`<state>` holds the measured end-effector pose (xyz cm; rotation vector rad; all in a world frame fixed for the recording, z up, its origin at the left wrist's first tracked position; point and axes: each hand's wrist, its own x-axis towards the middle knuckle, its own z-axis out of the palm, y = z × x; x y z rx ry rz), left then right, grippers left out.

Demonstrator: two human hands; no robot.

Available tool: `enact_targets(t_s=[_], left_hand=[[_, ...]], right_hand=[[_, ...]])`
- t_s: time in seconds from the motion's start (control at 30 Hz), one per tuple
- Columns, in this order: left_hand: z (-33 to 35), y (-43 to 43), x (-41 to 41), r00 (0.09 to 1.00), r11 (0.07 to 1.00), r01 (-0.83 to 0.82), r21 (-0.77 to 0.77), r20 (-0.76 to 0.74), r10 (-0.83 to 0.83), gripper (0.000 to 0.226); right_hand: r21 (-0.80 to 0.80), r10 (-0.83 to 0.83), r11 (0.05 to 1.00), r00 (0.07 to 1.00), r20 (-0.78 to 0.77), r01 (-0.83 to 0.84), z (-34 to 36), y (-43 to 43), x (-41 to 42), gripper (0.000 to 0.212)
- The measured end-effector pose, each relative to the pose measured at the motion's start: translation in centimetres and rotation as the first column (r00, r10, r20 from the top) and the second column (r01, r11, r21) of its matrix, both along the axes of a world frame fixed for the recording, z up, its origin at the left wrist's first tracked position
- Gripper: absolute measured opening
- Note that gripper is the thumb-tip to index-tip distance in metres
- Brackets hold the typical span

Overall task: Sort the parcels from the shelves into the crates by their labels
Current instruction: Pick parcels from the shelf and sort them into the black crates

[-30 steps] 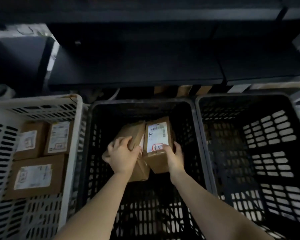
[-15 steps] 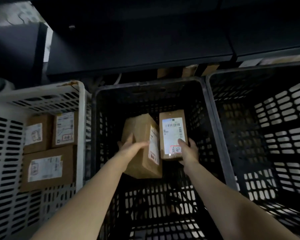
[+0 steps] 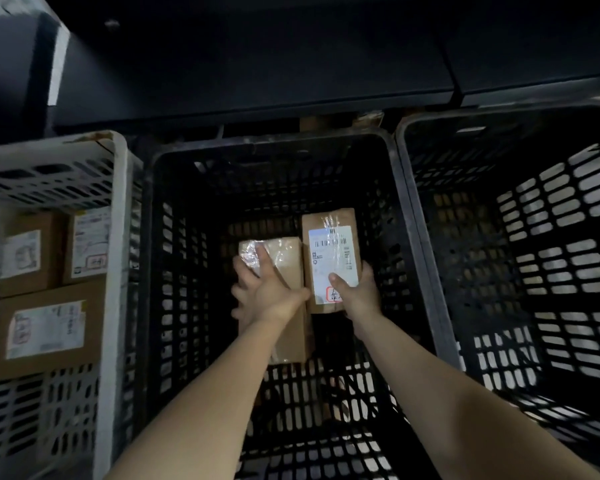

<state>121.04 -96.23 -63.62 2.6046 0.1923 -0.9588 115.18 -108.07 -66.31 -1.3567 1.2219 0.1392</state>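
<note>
Both boxes are sitting low in the middle black crate (image 3: 271, 143), side by side, long sides running away from the person. Left hand (image 3: 264, 292) is lying spread flat on the plain box (image 3: 290, 258). Right hand (image 3: 357, 292) is gripping the labelled box (image 3: 329, 244) by its near end, thumb on the label.

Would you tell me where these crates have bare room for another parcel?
The right black crate looks bare throughout. In the middle black crate, the floor nearer than the plain parcel and labelled parcel is free; crowded around the left hand and right hand. The white crate holds three parcels; its near end looks bare.
</note>
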Motion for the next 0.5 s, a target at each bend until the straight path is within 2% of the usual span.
enact_targets(t_s=[0.1,0.23,0.33,0.43,0.5], left_hand=[[0.3,1.8,1.4,0.997,0.993,-0.071,-0.096,0.035,0.075,0.113],[0.7,4.2,3.5,0.969,0.920,-0.204,-0.336,0.064,0.238,0.106],[0.1,4.0,4.0,0.952,0.860,-0.277,-0.429,-0.002,0.306,0.089],[-0.5,3.7,3.5,0.931,0.875,-0.315,-0.368,0.059,0.360,0.074],[-0.5,3.8,3.0,0.935,0.911,-0.277,-0.307,0.132,0.329,0.073]], right_hand=[[-0.001,0.016,1.000,1.000,-0.015,-0.016,0.0,-0.4,0.2,0.068],[-0.048,0.032,0.998,0.998,-0.063,-0.035,0.3,-0.3,0.9,0.065],[-0.160,0.136,0.973,0.976,-0.167,-0.163,0.8,-0.3,1.5,0.071],[-0.280,0.314,0.871,0.897,-0.312,-0.403,1.6,0.0,1.5,0.072],[-0.372,0.428,0.723,0.800,-0.419,-0.582,2.1,0.6,1.2,0.073]])
